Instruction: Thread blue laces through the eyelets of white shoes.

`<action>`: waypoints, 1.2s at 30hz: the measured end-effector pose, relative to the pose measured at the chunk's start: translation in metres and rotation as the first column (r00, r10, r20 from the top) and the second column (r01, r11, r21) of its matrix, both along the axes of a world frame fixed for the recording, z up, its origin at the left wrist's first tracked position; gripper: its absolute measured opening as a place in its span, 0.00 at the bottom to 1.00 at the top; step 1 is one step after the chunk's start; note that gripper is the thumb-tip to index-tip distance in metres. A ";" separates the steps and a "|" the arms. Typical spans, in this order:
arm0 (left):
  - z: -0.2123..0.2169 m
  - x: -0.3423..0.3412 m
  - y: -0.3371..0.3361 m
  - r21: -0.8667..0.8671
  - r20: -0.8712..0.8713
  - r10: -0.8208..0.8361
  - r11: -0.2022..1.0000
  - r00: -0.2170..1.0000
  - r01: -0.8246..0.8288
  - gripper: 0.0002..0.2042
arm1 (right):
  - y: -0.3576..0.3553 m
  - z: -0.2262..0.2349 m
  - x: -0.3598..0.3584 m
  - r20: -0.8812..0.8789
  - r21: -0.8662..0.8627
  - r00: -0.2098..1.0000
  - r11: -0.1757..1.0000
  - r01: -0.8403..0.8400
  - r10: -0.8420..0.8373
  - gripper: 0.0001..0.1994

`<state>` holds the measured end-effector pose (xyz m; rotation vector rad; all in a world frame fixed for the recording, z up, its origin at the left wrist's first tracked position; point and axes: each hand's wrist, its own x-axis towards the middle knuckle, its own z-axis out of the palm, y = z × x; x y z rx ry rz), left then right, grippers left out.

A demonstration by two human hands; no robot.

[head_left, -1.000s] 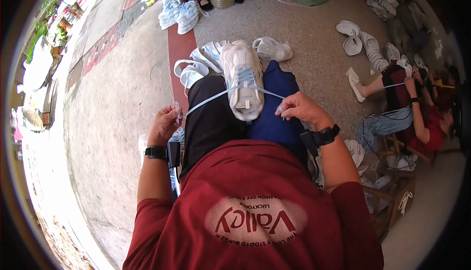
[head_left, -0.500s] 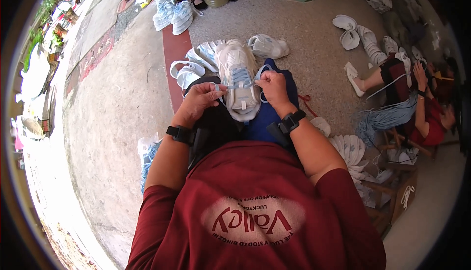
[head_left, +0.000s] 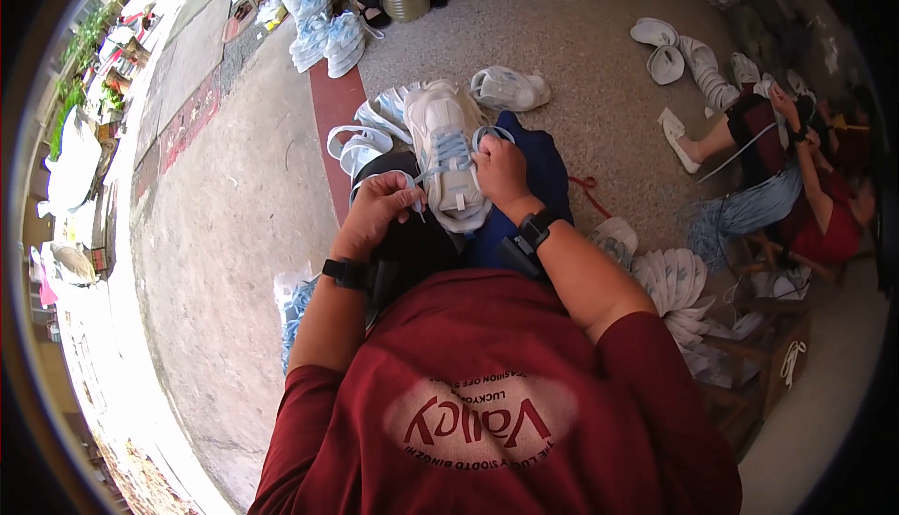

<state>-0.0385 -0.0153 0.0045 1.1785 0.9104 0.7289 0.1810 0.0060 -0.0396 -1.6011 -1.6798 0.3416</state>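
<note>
A white sneaker [head_left: 435, 117] with light blue lacing rests on my lap, its heel end toward me. My left hand [head_left: 386, 204] is at the left of the sneaker's collar, thumb and fingers pinched on the light blue shoelace [head_left: 434, 172], with the lace's tip hanging below them. On the right side of the tongue, my right hand [head_left: 501, 174] is closed on the lace, and a loop of it shows above the knuckles. Dark cloth and a blue cloth [head_left: 538, 173] lie under the shoe.
More white-and-blue shoes [head_left: 361, 145] lie just beyond my knees, with another sneaker [head_left: 510, 89] farther right. Shoe stacks [head_left: 328, 42] stand at the far left. White shoe parts [head_left: 670, 281] are piled at my right, near a seated co-worker [head_left: 824, 197] handling a lace.
My left hand has drawn a little down, bringing the lace's tip into sight. My right hand has shifted left, closer against the shoe's tongue. The co-worker's raised arm has moved.
</note>
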 end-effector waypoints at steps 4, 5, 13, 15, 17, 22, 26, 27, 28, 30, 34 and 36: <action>0.019 0.025 -0.013 0.024 -0.042 -0.089 0.996 0.995 0.090 0.06 | -0.001 0.006 0.004 -0.073 -0.007 0.997 1.000 0.011 -0.011 0.08; 0.023 0.035 -0.013 0.070 -0.179 -0.128 0.987 0.975 0.142 0.06 | -0.001 0.007 0.005 -0.094 -0.018 0.995 0.999 0.031 -0.033 0.08; 0.006 0.070 -0.004 0.683 -0.667 0.296 0.610 0.684 0.402 0.04 | -0.022 0.020 0.005 0.198 -0.025 0.976 0.996 -0.083 0.087 0.09; 0.008 0.075 -0.005 0.688 -0.687 0.342 0.590 0.641 0.423 0.05 | -0.025 0.023 0.007 0.215 -0.030 0.967 0.991 -0.133 0.137 0.09; 0.009 0.078 -0.005 0.657 -0.733 0.375 0.604 0.567 0.450 0.05 | -0.026 0.024 0.005 0.235 0.009 0.957 0.984 -0.177 0.170 0.09; 0.011 0.080 0.001 0.614 -0.782 0.404 0.634 0.475 0.471 0.10 | -0.013 0.015 0.006 0.209 0.031 0.962 0.982 -0.188 0.177 0.05; 0.008 0.074 0.019 0.609 -0.790 0.423 0.630 0.444 0.482 0.15 | 0.004 0.014 0.008 -0.001 0.041 0.988 0.987 -0.156 0.156 0.05; 0.007 0.072 0.023 0.627 -0.773 0.430 0.626 0.466 0.464 0.13 | 0.005 0.013 0.009 -0.002 0.040 0.987 0.986 -0.159 0.160 0.05; 0.006 0.071 0.026 0.627 -0.774 0.430 0.628 0.465 0.462 0.13 | 0.004 0.011 0.009 -0.096 0.040 0.984 0.988 -0.147 0.150 0.05; 0.004 0.070 0.027 0.669 -0.729 0.430 0.612 0.533 0.421 0.10 | 0.003 0.009 0.008 -0.191 0.032 0.971 0.990 -0.138 0.142 0.05; 0.002 0.078 0.029 0.639 -0.760 0.404 0.608 0.510 0.471 0.06 | 0.001 0.007 0.007 -0.165 0.069 0.979 0.991 -0.112 0.122 0.05; -0.002 0.088 0.032 0.670 -0.742 0.484 0.540 0.464 0.509 0.04 | 0.001 0.012 0.007 -0.128 0.085 0.983 0.989 -0.118 0.128 0.06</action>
